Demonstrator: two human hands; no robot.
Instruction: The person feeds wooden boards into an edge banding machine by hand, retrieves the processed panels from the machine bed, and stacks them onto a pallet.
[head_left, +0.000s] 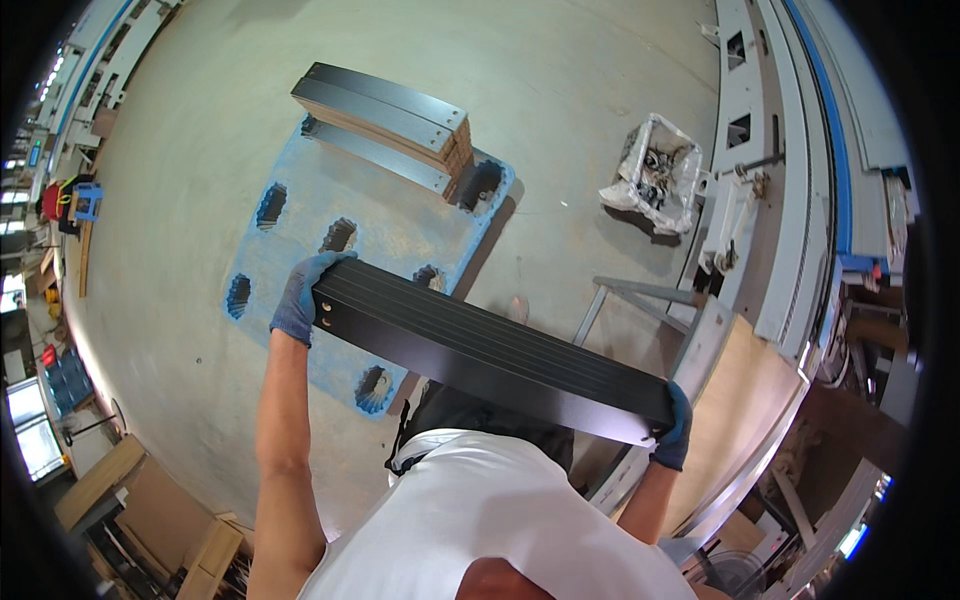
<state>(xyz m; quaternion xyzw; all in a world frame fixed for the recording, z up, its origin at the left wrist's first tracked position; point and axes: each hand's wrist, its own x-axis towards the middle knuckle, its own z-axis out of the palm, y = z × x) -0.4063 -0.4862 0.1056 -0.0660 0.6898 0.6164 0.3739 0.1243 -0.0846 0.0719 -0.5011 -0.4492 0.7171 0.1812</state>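
Observation:
Between my hands I carry a stack of long black boards [490,350] held level across my body, several pressed face to face, with small round holes near the left end. My left hand [305,292], in a blue-grey glove, is closed around the left end. At the other end my right hand [677,428], gloved alike, grips the boards; part of its fingers is hidden behind them. Beyond, a blue plastic pallet [290,300] with scalloped openings lies on the floor. Along its far edge stands a pile of similar dark-faced boards [390,105] with brown sides.
A bin with a white plastic liner [655,175] stands on the floor at the right. Long grey machinery [775,180] runs along the right side, with a metal frame [640,300] and a wooden panel [745,410] nearby. Cardboard and wood pieces [165,515] lie at the lower left.

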